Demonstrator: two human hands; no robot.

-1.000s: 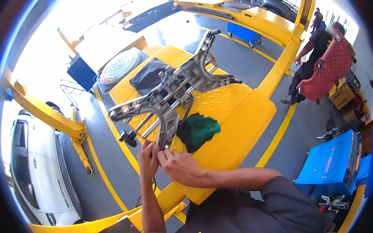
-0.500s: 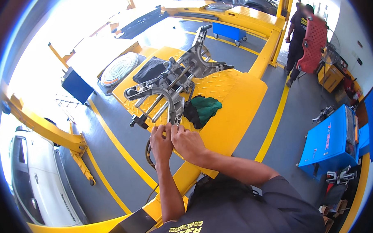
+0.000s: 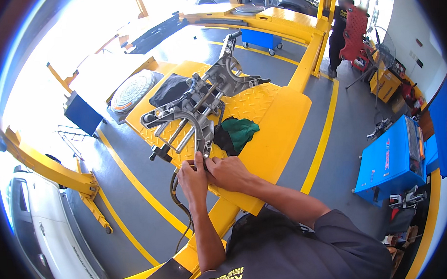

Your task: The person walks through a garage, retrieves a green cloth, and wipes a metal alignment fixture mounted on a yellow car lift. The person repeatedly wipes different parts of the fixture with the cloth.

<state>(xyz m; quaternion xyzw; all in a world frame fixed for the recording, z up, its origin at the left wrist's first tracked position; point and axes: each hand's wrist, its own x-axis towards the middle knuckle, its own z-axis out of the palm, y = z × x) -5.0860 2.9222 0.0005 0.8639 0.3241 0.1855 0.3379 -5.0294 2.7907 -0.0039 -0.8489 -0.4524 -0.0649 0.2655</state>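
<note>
A grey metal wheel clamp (image 3: pixel 197 103) with curved arms, rods and black tips lies on the yellow tread-plate ramp (image 3: pixel 277 123). At the clamp's near lower end, my left hand (image 3: pixel 193 179) is closed, its thumb along the arm tip. Right beside it, my right hand (image 3: pixel 230 172) is curled closed at the same tip, its fingertips partly hidden. Whatever small part may sit between the fingers does not show. A green and black cloth (image 3: pixel 240 133) lies just beyond my right hand. From near my left hand, a dark cable (image 3: pixel 175 193) hangs down.
A black cloth (image 3: pixel 170 89) and a round turntable plate (image 3: pixel 133 91) lie farther along the ramp. The blue cabinet (image 3: pixel 389 158) stands at right, a fan (image 3: pixel 382 48) behind it. Another person (image 3: pixel 337 39) is at the far right with a red creeper board (image 3: pixel 353 34). A white car (image 3: pixel 52 229) is at left.
The view has shifted slightly, moving the scene a little leftward. My hands stay at the clamp's lower end, with my right fingers lower and more curled. The other person has moved farther away.
</note>
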